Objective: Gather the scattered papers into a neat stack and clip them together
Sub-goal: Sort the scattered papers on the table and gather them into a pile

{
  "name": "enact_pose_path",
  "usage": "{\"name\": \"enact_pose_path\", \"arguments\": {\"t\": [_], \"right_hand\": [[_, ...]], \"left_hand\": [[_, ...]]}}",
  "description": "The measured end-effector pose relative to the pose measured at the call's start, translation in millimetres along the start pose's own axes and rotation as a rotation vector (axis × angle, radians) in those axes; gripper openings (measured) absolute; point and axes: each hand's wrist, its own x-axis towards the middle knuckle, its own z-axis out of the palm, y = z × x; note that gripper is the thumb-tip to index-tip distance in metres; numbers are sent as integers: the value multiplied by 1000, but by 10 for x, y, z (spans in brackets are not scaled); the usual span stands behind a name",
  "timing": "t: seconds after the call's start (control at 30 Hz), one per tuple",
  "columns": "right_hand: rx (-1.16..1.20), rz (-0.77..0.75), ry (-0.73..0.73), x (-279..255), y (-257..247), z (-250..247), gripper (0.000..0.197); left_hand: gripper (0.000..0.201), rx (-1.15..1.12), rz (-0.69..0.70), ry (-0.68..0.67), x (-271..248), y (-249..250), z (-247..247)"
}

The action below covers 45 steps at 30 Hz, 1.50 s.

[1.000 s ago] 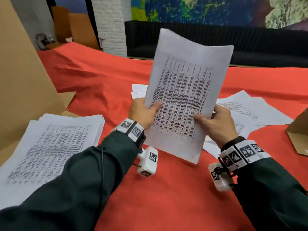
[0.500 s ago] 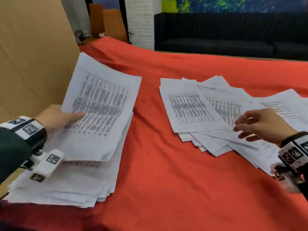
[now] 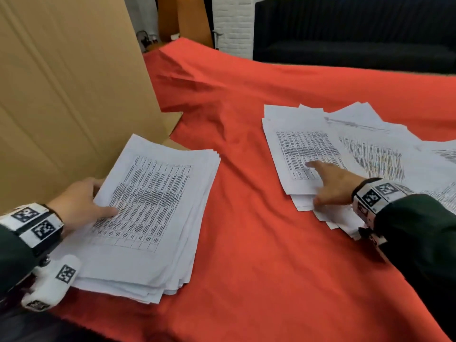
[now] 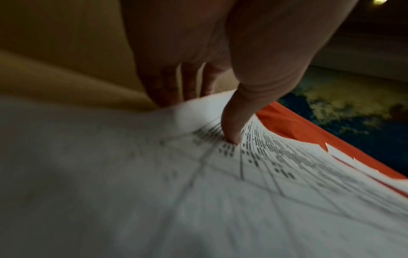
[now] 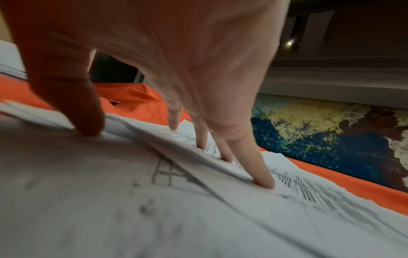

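A thick, roughly squared stack of printed papers (image 3: 153, 218) lies on the red cloth at the left, beside the cardboard. My left hand (image 3: 98, 198) holds the stack's top sheet at its left edge. In the left wrist view its thumb (image 4: 232, 132) presses on the print of that sheet (image 4: 220, 200) and the fingers reach behind the edge. At the right several loose sheets (image 3: 370, 154) lie fanned and overlapping. My right hand (image 3: 323, 183) rests on the nearest sheet (image 3: 303, 149), and its straight fingers (image 5: 262, 181) press that sheet (image 5: 198, 218) down. No clip is in view.
A tall cardboard panel (image 3: 61, 95) stands along the left, touching the stack's far corner. The red cloth (image 3: 259, 243) covers the whole table, with a bare strip between the two paper groups. A black sofa (image 3: 357, 33) and a white brick pillar (image 3: 233, 23) stand beyond.
The sheet in my left hand has come down flat onto the left stack. My right hand has moved from hovering over the loose sheets to pressing on them.
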Motion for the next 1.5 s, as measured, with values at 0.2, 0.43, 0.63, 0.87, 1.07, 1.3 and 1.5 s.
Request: {"name": "enact_pose_path", "arguments": {"t": [0.2,0.43,0.63,0.87,1.07,1.3,1.5], "right_hand": [[-94,43,59,77,-76,-14,81],[121,166,406,-145,253,-277,12],[-100,53,268,-741,239,-79,10],[-61,54,350,-838,525,32,18],[217,130,521,-886,779,-126,35],[87,-31,-89,-928,710,-121,58],[323,405,240,-669,1089,-365,84]], "left_hand": [[94,309,113,208,-113,755,-189],[41,-219,506,-172,-308,1996,418],[57,-659,255,-466,-261,2846,1069],[53,-734,170,-417,-183,3371,1369],[85,-733,272,-485,-323,3571,1432],[34,-484,337,-267,-264,3666,1693],[65,-312,274,72,-264,3833,1734]]}}
